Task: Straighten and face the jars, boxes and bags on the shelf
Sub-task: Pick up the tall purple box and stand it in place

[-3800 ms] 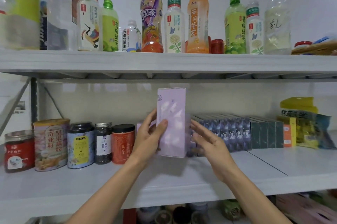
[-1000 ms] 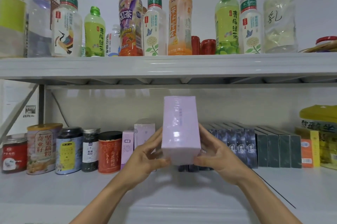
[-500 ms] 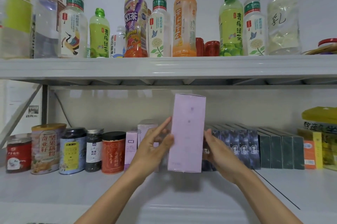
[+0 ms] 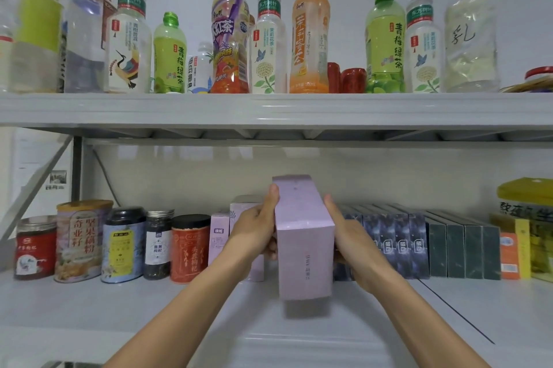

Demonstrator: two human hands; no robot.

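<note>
A tall lilac box (image 4: 303,245) is held just above the lower shelf (image 4: 149,305), its narrow printed end turned toward me. My left hand (image 4: 257,230) grips its left side, thumb up along the edge. My right hand (image 4: 351,239) grips its right side. Behind my left hand stand two smaller lilac boxes (image 4: 220,236). Left of them is a row of jars and tins, ending with a red tin (image 4: 188,248). To the right runs a row of dark blue boxes (image 4: 398,242) and dark green boxes (image 4: 462,251).
Yellow bags and an orange box (image 4: 526,233) sit at the far right of the lower shelf. The upper shelf (image 4: 269,110) carries several drink bottles. The lower shelf's front strip is bare white board.
The lilac box was turned in my hands from its broad face to its narrow end and lowered slightly. Both hands now hold it by its sides.
</note>
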